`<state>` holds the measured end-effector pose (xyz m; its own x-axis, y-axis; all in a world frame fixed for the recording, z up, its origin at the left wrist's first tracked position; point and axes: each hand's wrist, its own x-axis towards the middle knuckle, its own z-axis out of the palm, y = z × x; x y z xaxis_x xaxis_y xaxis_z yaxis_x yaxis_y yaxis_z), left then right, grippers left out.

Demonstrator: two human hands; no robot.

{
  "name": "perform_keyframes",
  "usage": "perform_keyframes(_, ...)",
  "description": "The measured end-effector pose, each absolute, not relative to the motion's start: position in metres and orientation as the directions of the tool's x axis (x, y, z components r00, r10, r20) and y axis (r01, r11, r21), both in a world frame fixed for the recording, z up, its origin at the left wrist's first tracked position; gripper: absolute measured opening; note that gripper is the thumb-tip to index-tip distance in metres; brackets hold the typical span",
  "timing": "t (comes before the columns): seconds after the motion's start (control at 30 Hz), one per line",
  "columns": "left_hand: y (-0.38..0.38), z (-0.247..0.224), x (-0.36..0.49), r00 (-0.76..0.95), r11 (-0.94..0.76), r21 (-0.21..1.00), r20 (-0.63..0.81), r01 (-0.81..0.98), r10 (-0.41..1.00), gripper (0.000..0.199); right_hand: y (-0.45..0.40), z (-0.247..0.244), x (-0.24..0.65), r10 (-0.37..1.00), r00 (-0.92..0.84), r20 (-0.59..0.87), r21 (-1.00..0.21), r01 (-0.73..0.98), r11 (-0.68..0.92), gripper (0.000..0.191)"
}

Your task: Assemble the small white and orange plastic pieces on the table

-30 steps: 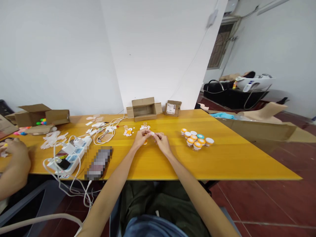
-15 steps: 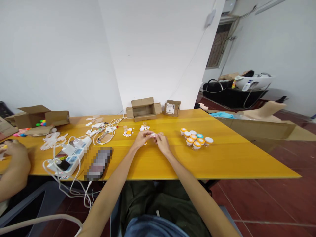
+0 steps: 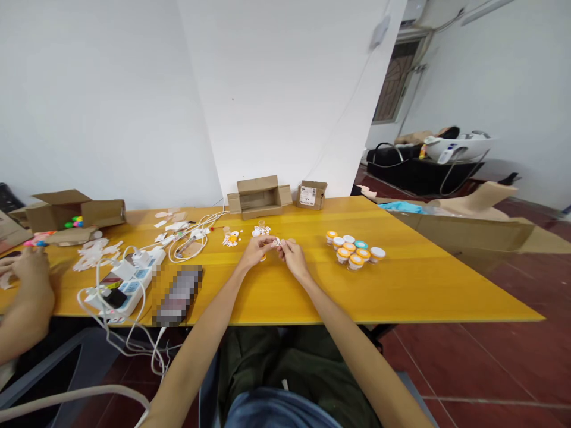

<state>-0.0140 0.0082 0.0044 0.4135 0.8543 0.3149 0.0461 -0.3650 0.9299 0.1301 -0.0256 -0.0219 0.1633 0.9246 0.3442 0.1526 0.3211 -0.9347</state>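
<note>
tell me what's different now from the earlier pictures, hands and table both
The small white piece pinched between the left hand and right hand seems to have turned slightly; it is too small to tell exactly how. At far left, a co-worker's hand has moved forward, toward the coloured pieces. The lidded cups and open cardboard box stayed put.

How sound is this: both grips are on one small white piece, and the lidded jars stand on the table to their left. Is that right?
Not quite: the head view shows the lidded jars to the right of the left grip and right grip, not to their left. The rest stands: both are on one small white piece, and the jars stand on the table.
</note>
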Motion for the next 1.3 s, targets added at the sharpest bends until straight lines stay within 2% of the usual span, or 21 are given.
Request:
perform_keyframes(0.33, 0.005, 0.006, -0.014, 0.381, -0.442, 0.871, 0.342, 0.215, 0.859, 0.016, -0.030, -0.020, 0.135, 0.856, 0.293, 0.426, -0.894, 0.280, 0.349, 0.053)
perform_keyframes(0.6, 0.006, -0.004, -0.014, 0.462, -0.550, 0.761, 0.373, 0.344, 0.804, 0.011, -0.037, -0.012, 0.136, 0.811, 0.371, 0.452, -0.879, 0.340, 0.334, 0.042)
perform_keyframes(0.9, 0.010, -0.009, -0.016, 0.470, -0.592, 0.689, 0.394, 0.418, 0.790, 0.012, -0.035, -0.015, 0.134, 0.840, 0.325, 0.434, -0.879, 0.356, 0.316, 0.029)
perform_keyframes(1.03, 0.013, -0.011, -0.018, 0.447, -0.609, 0.664, 0.428, 0.435, 0.786, 0.012, -0.038, -0.019, 0.136, 0.844, 0.258, 0.470, -0.814, 0.497, 0.301, 0.021)
perform_keyframes(1.17, 0.013, -0.013, -0.019, 0.424, -0.588, 0.668, 0.418, 0.455, 0.803, 0.015, -0.050, -0.023, 0.139, 0.883, 0.158, 0.443, -0.692, 0.686, 0.225, 0.011)
perform_keyframes(1.3, 0.013, -0.014, -0.018, 0.403, -0.561, 0.686, 0.400, 0.463, 0.823, 0.017, -0.061, -0.023, 0.138, 0.893, 0.139, 0.429, -0.576, 0.803, 0.152, 0.010)
